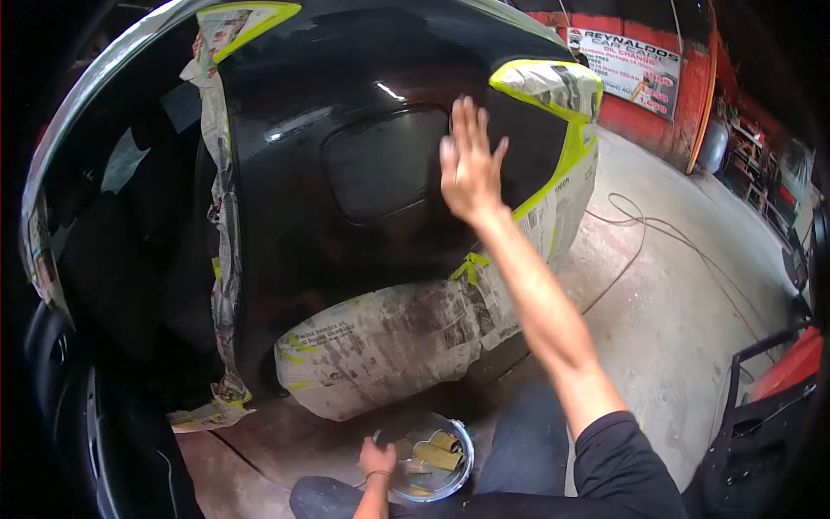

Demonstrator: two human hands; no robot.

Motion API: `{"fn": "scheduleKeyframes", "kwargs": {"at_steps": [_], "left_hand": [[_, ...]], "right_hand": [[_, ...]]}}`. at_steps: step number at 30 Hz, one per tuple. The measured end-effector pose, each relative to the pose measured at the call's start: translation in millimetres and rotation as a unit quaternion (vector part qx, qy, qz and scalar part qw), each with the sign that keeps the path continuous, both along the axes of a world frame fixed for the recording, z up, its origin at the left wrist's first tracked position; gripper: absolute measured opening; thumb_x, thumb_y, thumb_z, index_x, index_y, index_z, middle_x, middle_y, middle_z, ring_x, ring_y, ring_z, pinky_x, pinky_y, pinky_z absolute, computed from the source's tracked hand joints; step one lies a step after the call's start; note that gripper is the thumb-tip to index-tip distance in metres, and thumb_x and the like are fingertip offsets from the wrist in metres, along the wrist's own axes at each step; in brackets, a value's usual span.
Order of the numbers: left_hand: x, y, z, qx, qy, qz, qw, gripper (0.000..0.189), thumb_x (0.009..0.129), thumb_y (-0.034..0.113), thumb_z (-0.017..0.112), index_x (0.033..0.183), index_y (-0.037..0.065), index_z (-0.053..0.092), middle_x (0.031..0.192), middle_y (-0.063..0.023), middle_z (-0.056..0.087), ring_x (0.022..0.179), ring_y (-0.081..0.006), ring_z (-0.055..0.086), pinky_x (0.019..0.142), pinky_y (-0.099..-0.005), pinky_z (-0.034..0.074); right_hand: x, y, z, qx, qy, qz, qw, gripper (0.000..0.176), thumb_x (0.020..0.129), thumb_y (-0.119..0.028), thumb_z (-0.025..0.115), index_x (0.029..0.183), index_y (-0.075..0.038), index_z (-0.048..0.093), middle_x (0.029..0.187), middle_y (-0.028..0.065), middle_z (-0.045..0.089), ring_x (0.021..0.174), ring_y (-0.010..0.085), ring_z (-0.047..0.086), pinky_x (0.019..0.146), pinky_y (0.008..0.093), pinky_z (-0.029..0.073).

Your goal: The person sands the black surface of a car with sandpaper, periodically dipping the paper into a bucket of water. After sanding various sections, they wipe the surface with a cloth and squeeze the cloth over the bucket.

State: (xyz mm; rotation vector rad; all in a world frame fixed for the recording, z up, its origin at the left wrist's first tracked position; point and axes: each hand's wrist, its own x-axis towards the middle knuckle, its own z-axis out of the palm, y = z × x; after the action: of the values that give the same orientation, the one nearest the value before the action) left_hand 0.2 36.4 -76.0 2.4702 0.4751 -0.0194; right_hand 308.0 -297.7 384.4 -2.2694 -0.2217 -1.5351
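My right hand [472, 169] is raised, fingers stretched out, palm toward the dark car panel [277, 208], just right of the square fuel-flap outline [385, 164]. Whether the palm touches the panel cannot be told. Low in the view, my left hand [377, 458] has its fingers curled at the left rim of a round bucket [468, 458]. Rolled yellowish-brown pieces [438, 455] lie inside the bucket. Newspaper [380, 346] covers the wheel, and yellow-green tape [571, 156] with more paper edges the panel.
An open door frame [220, 216] edged with taped paper stands at the left. A hose [644, 221] loops over the concrete floor [640, 346] on the right. Behind are a red wall with a banner [624, 71] and a shelf [745, 147]. A red and black object [787, 368] sits at right.
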Motion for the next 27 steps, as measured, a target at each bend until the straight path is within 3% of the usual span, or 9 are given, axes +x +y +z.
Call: {"fn": "scheduleKeyframes", "kwargs": {"at_steps": [3, 8, 10, 14, 21, 23, 24, 25, 27], "left_hand": [[2.6, 3.7, -5.8, 0.009, 0.021, 0.012, 1.0, 0.054, 0.082, 0.036, 0.078, 0.119, -0.001, 0.064, 0.117, -0.0305, 0.072, 0.11, -0.0501, 0.071, 0.097, -0.0569, 0.057], [2.2, 1.7, -7.2, 0.03, -0.004, -0.002, 1.0, 0.055, 0.082, 0.037, 0.079, 0.121, 0.0, 0.063, 0.115, -0.0289, 0.073, 0.109, -0.0492, 0.071, 0.096, -0.0567, 0.057], [1.5, 1.3, -12.0, 0.034, -0.003, 0.0, 0.999, 0.055, 0.082, 0.036, 0.079, 0.121, 0.0, 0.063, 0.115, -0.029, 0.073, 0.109, -0.0491, 0.071, 0.096, -0.0566, 0.057], [2.1, 2.1, -12.2, 0.04, 0.017, 0.011, 0.999, 0.055, 0.081, 0.035, 0.079, 0.121, 0.0, 0.063, 0.114, -0.0293, 0.074, 0.109, -0.0491, 0.071, 0.096, -0.0564, 0.057], [-1.2, -6.9, 2.5, 0.047, 0.022, 0.019, 0.998, 0.057, 0.081, 0.035, 0.08, 0.123, 0.0, 0.064, 0.118, -0.0298, 0.074, 0.113, -0.0485, 0.071, 0.098, -0.0559, 0.057], [-0.1, -5.6, 1.3, 0.05, 0.037, 0.023, 0.998, 0.054, 0.083, 0.035, 0.079, 0.122, 0.0, 0.065, 0.118, -0.0296, 0.074, 0.113, -0.0483, 0.071, 0.1, -0.0561, 0.056], [-1.0, -3.3, 0.7, 0.056, 0.033, 0.022, 0.998, 0.054, 0.083, 0.035, 0.078, 0.121, 0.0, 0.064, 0.117, -0.0297, 0.074, 0.112, -0.0483, 0.071, 0.099, -0.0563, 0.056], [0.7, -4.4, -0.9, 0.061, 0.029, 0.017, 0.998, 0.053, 0.083, 0.035, 0.078, 0.121, 0.0, 0.064, 0.117, -0.0298, 0.074, 0.111, -0.0484, 0.071, 0.099, -0.0565, 0.056], [1.5, -5.9, -3.4, 0.054, 0.034, 0.016, 0.998, 0.053, 0.084, 0.034, 0.078, 0.121, 0.0, 0.063, 0.115, -0.0298, 0.073, 0.111, -0.0489, 0.071, 0.098, -0.0566, 0.056]], "right_hand": [[-13.8, -6.6, -48.2, 0.017, 0.052, -0.009, 0.998, 0.068, 0.114, -0.041, 0.035, 0.175, -0.014, 0.022, 0.183, 0.0103, 0.018, 0.167, 0.0385, 0.019, 0.126, 0.0791, 0.009], [23.2, 0.2, 62.5, 0.018, -0.018, -0.022, 0.999, 0.068, 0.114, -0.044, 0.036, 0.172, -0.01, 0.03, 0.179, 0.0142, 0.027, 0.165, 0.0414, 0.023, 0.129, 0.0726, 0.012], [24.9, 1.2, 63.3, -0.002, -0.03, -0.039, 0.999, 0.068, 0.114, -0.043, 0.036, 0.172, -0.009, 0.031, 0.18, 0.0147, 0.026, 0.165, 0.0424, 0.024, 0.131, 0.069, 0.013], [4.6, 21.6, 31.1, -0.027, -0.016, -0.012, 0.999, 0.069, 0.113, -0.044, 0.035, 0.172, -0.008, 0.03, 0.181, 0.0135, 0.024, 0.164, 0.0411, 0.026, 0.128, 0.0762, 0.009], [44.3, -28.8, 178.6, 0.088, 0.172, -0.085, 0.977, 0.066, 0.111, -0.043, 0.03, 0.168, -0.01, 0.039, 0.178, 0.0102, 0.03, 0.164, 0.0382, 0.026, 0.128, 0.0779, 0.009], [35.0, 17.1, 155.3, 0.11, 0.073, -0.098, 0.986, 0.066, 0.111, -0.041, 0.031, 0.167, -0.007, 0.04, 0.178, 0.0127, 0.031, 0.163, 0.0424, 0.026, 0.128, 0.076, 0.014], [49.7, 50.4, 128.7, 0.026, -0.126, -0.15, 0.98, 0.058, 0.108, -0.038, 0.043, 0.154, -0.005, 0.054, 0.16, 0.0172, 0.051, 0.149, 0.0454, 0.045, 0.12, 0.0793, 0.028], [28.6, 88.4, 112.0, -0.022, -0.157, -0.13, 0.979, 0.056, 0.106, -0.037, 0.046, 0.148, -0.004, 0.06, 0.155, 0.018, 0.057, 0.145, 0.0461, 0.048, 0.12, 0.0779, 0.029], [18.4, 136.0, 70.9, -0.006, -0.18, 0.051, 0.982, 0.061, 0.106, -0.038, 0.046, 0.16, -0.009, 0.054, 0.17, 0.0128, 0.046, 0.158, 0.0408, 0.04, 0.127, 0.0734, 0.02]]}}
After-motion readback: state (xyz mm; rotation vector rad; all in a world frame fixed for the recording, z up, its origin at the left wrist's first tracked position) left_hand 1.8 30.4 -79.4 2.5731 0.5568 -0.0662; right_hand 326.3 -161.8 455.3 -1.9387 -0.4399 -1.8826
